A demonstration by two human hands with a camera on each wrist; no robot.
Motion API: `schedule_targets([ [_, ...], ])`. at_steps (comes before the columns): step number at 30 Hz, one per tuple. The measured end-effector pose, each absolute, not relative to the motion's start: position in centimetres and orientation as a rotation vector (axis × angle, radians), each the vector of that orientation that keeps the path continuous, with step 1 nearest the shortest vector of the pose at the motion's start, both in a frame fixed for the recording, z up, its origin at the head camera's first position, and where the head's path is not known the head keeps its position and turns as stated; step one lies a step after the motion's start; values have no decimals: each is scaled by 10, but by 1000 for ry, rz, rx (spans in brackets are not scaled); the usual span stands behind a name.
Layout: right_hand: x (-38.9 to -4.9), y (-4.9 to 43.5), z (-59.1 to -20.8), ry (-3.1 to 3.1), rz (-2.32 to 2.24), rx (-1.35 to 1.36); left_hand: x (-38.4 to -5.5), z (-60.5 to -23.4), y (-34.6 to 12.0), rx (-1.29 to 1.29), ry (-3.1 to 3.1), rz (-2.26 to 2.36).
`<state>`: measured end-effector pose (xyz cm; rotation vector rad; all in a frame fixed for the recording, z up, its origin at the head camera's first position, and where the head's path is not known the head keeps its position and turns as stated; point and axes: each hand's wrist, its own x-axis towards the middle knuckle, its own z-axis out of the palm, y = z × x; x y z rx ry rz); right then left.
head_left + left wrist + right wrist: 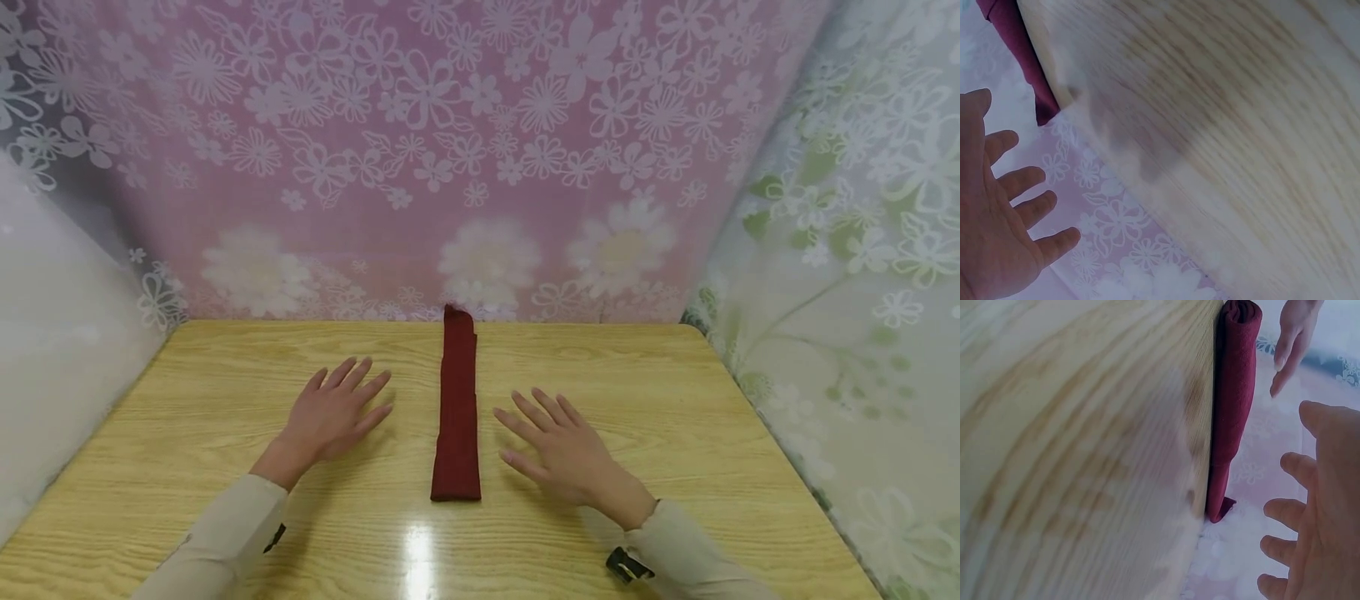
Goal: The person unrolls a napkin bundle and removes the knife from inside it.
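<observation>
Left of the cloth roll (459,408), left hand (330,421): fingers loosely spread and empty, near the cloth but not touching it.
Right of it, right hand (566,454): fingers likewise spread, holding nothing, just beside the roll's long edge.
Cloth roll: dark red, lying lengthwise between the hands, coiled end nearest the person, crumpled tip at the far edge of the surface (225,392).
Surface: pale yellow wood grain, bordered behind by a pink, white-flowered backdrop (375,125).
Hands apart from cloth: probably a pause between holds, the cloth compactly rolled.
Next hold on cloth: would call for fingers closing inward gently, lest the coil loosen.
</observation>
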<state>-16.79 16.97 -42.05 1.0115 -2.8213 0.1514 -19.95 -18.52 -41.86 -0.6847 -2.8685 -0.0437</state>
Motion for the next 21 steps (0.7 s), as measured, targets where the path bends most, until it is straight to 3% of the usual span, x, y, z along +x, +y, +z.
schedule_targets([
  [21, -168, 154, -421, -2873, 81, 1065, -218, -419, -158, -800, -2837, 9],
])
